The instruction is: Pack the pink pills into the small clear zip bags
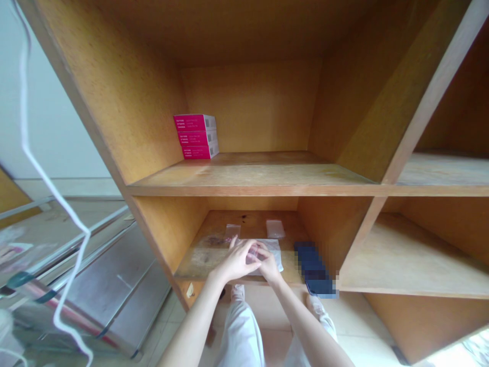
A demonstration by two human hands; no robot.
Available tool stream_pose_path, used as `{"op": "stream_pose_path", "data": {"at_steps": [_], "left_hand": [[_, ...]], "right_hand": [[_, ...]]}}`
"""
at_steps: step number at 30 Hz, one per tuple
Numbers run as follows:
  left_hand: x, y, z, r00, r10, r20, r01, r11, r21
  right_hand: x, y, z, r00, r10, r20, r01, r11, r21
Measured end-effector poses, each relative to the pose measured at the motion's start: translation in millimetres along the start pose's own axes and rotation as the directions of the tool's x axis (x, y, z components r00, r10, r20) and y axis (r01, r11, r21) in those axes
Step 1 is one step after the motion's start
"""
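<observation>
Right hand (268,265): curled tight, in a pinch on a small clear plastic bag (253,254). Left hand (236,263): half open, fingers (233,241) up against the same bag from the other side, how tight being hard to tell. Both hands close together, likely for a steady hold on something so thin and slippery. Under the hands, a flat white plastic sheet (274,250), lying on the lower wooden shelf (202,260), maybe there as a clean spot to work on. Just behind, two more small clear bags (275,229), flat and well apart, easy to reach. Off to the right, a dark blue thing (315,270), too blurred to name, at the front edge of the shelf. Up on the higher wooden shelf (248,173), three pink boxes (196,136) in a neat stack near the side wall, tidy and out of the way.
</observation>
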State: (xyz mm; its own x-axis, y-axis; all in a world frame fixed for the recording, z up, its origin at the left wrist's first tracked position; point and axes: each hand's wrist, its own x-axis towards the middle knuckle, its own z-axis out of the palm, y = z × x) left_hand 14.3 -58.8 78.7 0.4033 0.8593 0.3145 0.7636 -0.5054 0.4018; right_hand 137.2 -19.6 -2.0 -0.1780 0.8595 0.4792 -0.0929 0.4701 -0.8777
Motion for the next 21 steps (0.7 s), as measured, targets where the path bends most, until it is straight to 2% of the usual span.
{"op": "stream_pose_path", "data": {"at_steps": [5,13,18,21], "left_hand": [[-1.3,-8.9,-5.4,0.997,0.018,0.077,-0.017,1.0,-0.012],[-0.6,-13.3,3.5,0.999,0.011,0.037,-0.011,1.0,-0.002],[-3.3,-9.3,1.7,0.999,-0.02,0.031,0.02,1.0,-0.018],[-3.6,-9.7,0.0,0.998,-0.053,0.033,0.055,0.996,-0.07]], "right_hand": [[-0.4,-0.1,-2.3,0.999,-0.022,0.025,0.023,0.999,-0.035],[-0.9,-3.4,-2.5,0.999,0.016,0.03,-0.016,1.0,-0.001],[-1.9,-6.8,-5.0,0.998,0.015,0.063,-0.017,0.999,0.03],[-2.5,-9.6,-6.3,0.998,0.037,0.045,-0.039,0.998,0.047]]}}
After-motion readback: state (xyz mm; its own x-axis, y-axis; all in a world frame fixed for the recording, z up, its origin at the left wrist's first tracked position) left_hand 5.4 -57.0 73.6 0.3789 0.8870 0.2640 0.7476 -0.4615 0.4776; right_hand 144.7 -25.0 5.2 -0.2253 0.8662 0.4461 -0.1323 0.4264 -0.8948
